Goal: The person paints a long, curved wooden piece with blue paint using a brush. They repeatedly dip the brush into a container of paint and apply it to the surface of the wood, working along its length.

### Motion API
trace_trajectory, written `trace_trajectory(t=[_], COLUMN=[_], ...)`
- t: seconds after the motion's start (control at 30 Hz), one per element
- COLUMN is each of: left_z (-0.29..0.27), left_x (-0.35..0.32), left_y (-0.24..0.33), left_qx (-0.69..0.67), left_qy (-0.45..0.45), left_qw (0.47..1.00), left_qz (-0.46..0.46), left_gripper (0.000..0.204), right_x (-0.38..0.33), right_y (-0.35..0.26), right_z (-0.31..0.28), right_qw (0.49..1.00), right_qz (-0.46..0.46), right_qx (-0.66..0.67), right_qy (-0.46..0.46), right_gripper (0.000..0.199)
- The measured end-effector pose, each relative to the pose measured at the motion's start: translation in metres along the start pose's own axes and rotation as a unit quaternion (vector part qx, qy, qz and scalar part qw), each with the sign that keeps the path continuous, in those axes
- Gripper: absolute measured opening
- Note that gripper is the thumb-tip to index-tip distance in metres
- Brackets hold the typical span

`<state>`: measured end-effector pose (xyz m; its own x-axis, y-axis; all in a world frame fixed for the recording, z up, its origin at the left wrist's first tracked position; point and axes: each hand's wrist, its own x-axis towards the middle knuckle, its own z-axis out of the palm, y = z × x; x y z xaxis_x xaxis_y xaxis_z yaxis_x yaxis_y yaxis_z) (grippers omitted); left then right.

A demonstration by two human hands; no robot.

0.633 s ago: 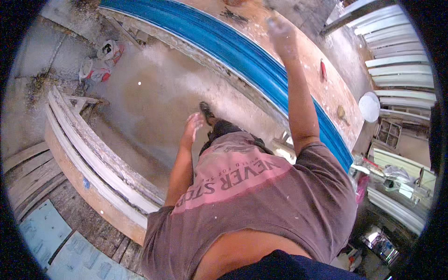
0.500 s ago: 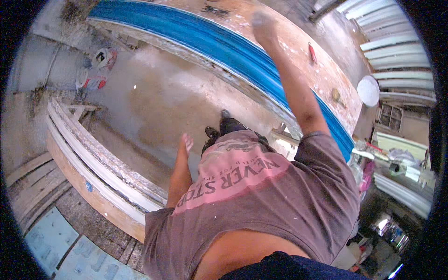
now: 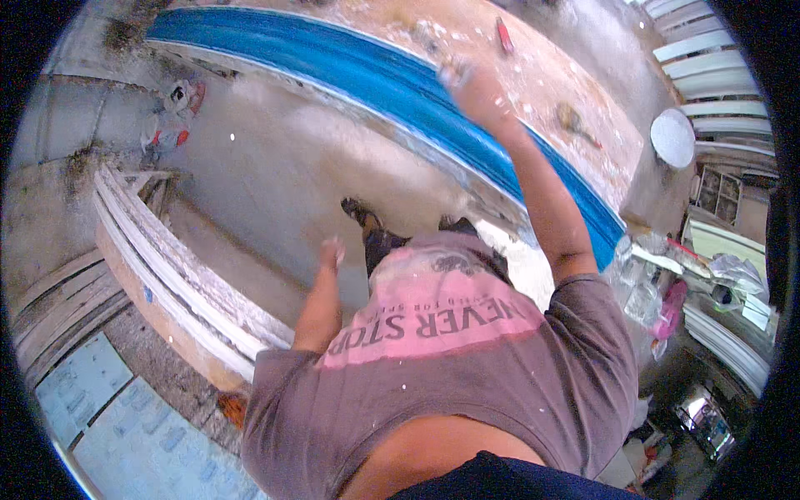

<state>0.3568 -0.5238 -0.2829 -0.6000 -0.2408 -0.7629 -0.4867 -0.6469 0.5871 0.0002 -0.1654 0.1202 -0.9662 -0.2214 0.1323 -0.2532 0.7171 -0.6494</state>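
My right arm reaches out over a long blue ridged strip (image 3: 333, 71) that lies along the near side of a plaster-spattered board. Above the strip, near its far edge, is my right hand (image 3: 483, 92), its fingers curled and smeared by motion. Something pale shows at its fingertips, too blurred to name. My left hand (image 3: 332, 252) hangs low at my left side, away from the strip, over the floor. Its fingers are small and blurred, and nothing shows clearly in it. On the board beyond my right hand lie a red-handled tool (image 3: 504, 37) and a brush-like tool (image 3: 575, 123).
White lengths of moulding (image 3: 183, 267) lie stacked on a stand to my left. A round white bucket or lid (image 3: 672, 137) is beyond the board's right end. Clear plastic bags (image 3: 642, 296) and a pink item (image 3: 671, 308) are at the right. Bags (image 3: 171, 129) sit on the far-left floor.
My right hand has come nearer, from over the spattered board to over the blue strip. My feet have shifted, and the view has turned slightly. My left hand stays low at my side.
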Motion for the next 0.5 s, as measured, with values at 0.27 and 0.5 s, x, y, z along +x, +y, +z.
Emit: trace_trajectory(t=[0.27,0.5], left_z=[0.281,0.223], left_x=[-0.078,-0.074], left_y=[-0.017,-0.045], left_qx=[0.518,0.372], left_qy=[-0.288,-0.125], left_qw=[0.789,0.919], left_qz=[0.158,0.042], left_gripper=[0.033,0.038], right_x=[0.006,-0.1], right_y=[0.097,0.137], right_z=[-0.009,-0.107], right_qw=[0.98,0.994], right_qz=[-0.049,0.063], right_qx=[-0.189,-0.089], right_qy=[-0.033,-0.03], right_gripper=[0.03,0.038])
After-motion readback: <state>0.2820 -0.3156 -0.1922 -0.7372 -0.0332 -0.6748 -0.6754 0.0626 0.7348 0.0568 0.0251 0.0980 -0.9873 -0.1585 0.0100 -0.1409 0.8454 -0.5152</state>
